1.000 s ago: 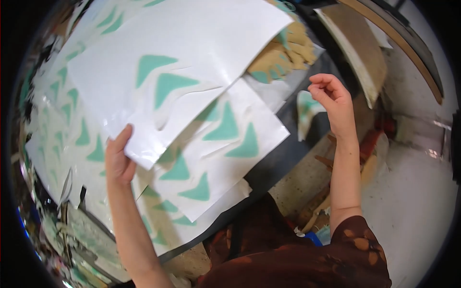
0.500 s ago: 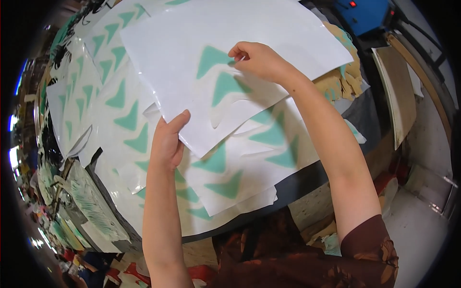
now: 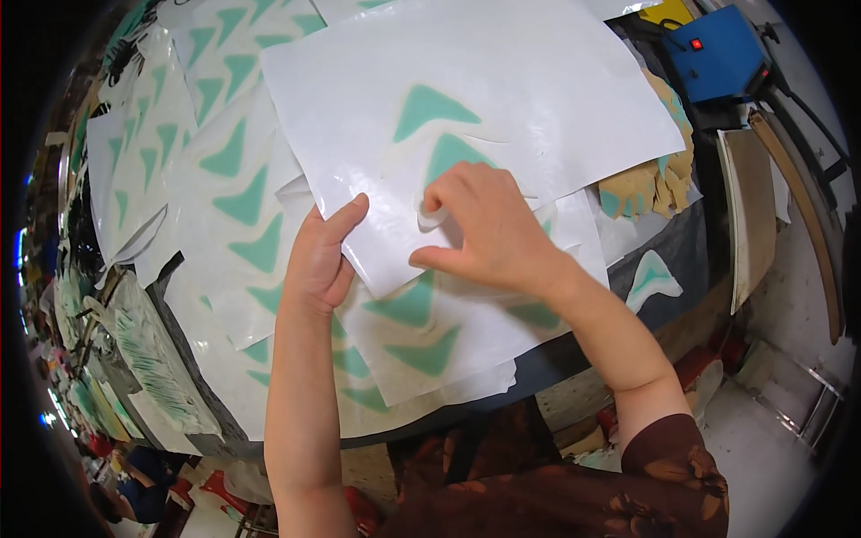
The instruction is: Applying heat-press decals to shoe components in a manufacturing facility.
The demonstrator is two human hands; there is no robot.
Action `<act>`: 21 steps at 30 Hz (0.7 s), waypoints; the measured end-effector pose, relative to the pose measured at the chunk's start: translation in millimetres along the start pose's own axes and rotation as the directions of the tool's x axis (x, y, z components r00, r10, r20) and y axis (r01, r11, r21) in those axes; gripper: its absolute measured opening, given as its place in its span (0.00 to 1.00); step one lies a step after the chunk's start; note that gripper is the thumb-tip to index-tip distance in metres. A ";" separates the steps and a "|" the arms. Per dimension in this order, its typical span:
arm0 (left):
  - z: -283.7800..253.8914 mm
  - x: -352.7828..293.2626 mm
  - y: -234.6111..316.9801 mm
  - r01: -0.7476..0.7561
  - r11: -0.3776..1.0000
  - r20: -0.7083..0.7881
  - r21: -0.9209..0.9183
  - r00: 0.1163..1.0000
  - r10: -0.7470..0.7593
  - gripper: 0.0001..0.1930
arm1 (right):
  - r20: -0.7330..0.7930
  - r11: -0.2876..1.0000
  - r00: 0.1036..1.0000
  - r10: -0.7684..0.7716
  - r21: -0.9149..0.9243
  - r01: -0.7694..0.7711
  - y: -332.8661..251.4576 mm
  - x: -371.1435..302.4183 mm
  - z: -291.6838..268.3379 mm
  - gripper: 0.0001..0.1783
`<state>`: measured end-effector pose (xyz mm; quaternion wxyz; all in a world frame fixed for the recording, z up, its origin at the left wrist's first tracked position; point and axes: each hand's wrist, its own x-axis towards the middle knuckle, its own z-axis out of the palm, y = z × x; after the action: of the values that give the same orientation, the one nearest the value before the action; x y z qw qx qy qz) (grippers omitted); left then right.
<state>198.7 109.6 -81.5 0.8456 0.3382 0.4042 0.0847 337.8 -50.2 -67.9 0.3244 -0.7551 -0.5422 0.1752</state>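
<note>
A large glossy white sheet (image 3: 556,81) lies over other sheets on the table, with green chevron-shaped patches on it. My left hand (image 3: 325,260) is closed on its near-left edge, thumb on top. My right hand (image 3: 480,229) hovers over the sheet's near part with thumb and index finger apart, nothing plainly between them. Beside the index fingertip, a small white edge (image 3: 432,219) curls up from the sheet at the lower end of a green chevron patch (image 3: 457,152), partly hidden by the hand. Farther up lies another green chevron patch (image 3: 435,112), with a thin cut line near it.
White sheets with green chevrons (image 3: 240,204) spread underneath and to the left. At the right are a pile of tan and green scraps (image 3: 659,166), a loose chevron piece (image 3: 653,280), a blue machine (image 3: 717,54) with a lit red switch, and a leaning board (image 3: 746,206).
My right hand has moved nearer, from the upper chevron's tip to the lower chevron's near end, and its fingers have spread. My left hand still holds the sheet; the view has shifted slightly.
</note>
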 end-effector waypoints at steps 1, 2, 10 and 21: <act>1.8 -0.3 0.5 0.000 1.000 0.001 -0.001 1.000 0.000 0.23 | -0.059 0.999 0.998 -0.026 -0.049 0.023 -0.9 -2.8 4.3 0.18; 3.2 -0.6 0.8 -0.005 1.000 -0.009 0.008 1.000 0.005 0.23 | -0.058 0.999 0.998 -0.026 -0.050 0.023 0.9 -3.8 8.2 0.18; -2.5 2.2 -0.8 0.012 1.000 -0.025 0.025 1.000 -0.011 0.23 | -0.241 0.983 0.958 -0.157 -0.130 0.128 19.4 1.0 23.4 0.12; -13.1 11.8 -9.9 0.060 0.991 -0.139 0.117 0.989 -0.044 0.24 | 0.033 0.045 0.762 0.646 0.996 -0.081 61.5 6.6 1.1 0.07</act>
<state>195.4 113.6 -101.0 0.7960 0.3713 0.4741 0.0609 382.8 -56.1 -110.0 0.7790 -0.4945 0.0102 0.3855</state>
